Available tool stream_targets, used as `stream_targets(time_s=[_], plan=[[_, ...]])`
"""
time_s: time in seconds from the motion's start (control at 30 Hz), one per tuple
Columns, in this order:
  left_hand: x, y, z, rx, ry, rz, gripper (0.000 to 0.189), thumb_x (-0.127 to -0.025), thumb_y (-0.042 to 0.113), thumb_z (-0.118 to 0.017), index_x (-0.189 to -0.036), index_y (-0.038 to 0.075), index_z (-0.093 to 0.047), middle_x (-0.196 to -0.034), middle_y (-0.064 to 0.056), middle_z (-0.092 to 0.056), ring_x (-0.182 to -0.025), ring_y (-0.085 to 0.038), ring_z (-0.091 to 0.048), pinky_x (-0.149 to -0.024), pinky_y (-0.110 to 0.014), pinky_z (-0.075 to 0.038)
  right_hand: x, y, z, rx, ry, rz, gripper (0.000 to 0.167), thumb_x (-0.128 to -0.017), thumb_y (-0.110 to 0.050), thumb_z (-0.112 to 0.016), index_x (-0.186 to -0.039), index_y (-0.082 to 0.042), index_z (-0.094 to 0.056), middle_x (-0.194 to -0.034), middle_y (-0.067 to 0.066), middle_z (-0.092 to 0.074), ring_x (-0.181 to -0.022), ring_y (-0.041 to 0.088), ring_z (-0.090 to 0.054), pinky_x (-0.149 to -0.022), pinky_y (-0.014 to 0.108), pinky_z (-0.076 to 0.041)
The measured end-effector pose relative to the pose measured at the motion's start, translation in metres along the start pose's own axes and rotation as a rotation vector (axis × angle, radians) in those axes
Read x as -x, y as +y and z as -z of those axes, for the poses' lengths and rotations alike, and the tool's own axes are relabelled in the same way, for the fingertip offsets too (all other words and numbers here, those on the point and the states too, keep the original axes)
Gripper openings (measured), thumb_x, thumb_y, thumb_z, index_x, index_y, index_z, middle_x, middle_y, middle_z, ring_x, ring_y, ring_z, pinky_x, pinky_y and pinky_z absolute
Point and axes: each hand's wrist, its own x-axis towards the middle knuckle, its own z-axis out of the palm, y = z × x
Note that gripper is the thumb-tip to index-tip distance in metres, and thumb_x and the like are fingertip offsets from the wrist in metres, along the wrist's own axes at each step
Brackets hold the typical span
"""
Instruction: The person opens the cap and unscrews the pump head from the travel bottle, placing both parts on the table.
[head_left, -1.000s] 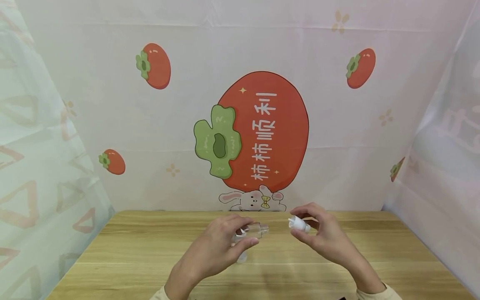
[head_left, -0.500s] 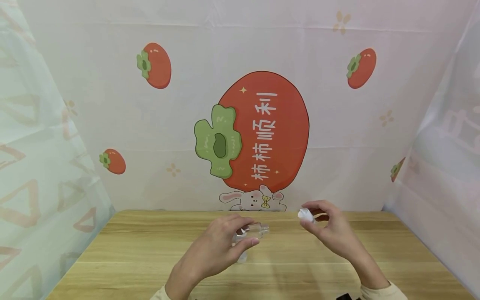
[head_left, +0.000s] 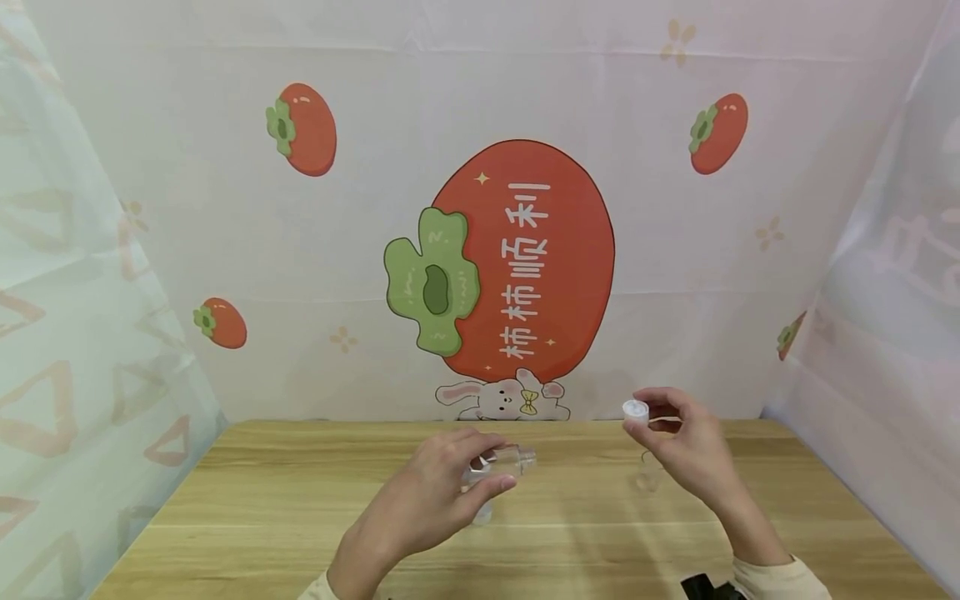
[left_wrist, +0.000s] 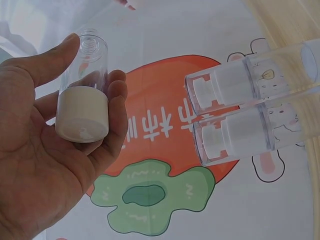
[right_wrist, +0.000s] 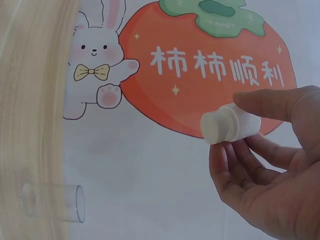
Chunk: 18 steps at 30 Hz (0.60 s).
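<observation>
Here, gripping clear-necked bottle point(left_wrist: 83, 110) in curled fingers of left hand point(head_left: 433, 483); pinching white top point(right_wrist: 235, 123), thumb to fingertips, in right hand point(head_left: 692, 446); near clear tube point(right_wrist: 57, 202), perhaps cap.

Bare hands point(head_left: 431, 492) point(head_left: 697, 450): two
Uncapped clear bottle point(left_wrist: 82, 112): one
White pump head point(right_wrist: 235, 122): one
Capped bottles point(left_wrist: 232, 80) point(left_wrist: 245, 132): two
Loose clear cap point(right_wrist: 52, 201): one
Printed persimmons point(head_left: 570, 275): five
Printed rabbit point(head_left: 493, 400): one
Wooden table point(head_left: 262, 492): one

White characters point(head_left: 525, 268) — 柿柿顺利 — on large red persimmon point(head_left: 579, 258), backdrop point(head_left: 360, 208); pale lettering point(head_left: 917, 243), right cloth point(head_left: 870, 358) — illegible
</observation>
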Motion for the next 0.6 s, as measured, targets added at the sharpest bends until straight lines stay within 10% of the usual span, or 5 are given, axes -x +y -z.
stream_targets(time_s=[0.6], plan=[[0.001,-0.002,0.004,0.039,0.031,-0.014,0.031,-0.098,0.03,-0.07,-0.121,0.009,-0.07,-0.109,0.005,-0.07,-0.095,-0.008,-0.063,-0.085,-0.028,-0.055,-0.004,0.036,0.016,0.201,-0.083,-0.077,0.037,-0.09,-0.004,-0.074,-0.122,0.011,-0.063,-0.107,0.024,-0.066,-0.095,0.039,-0.066,-0.066,0.027,-0.054]])
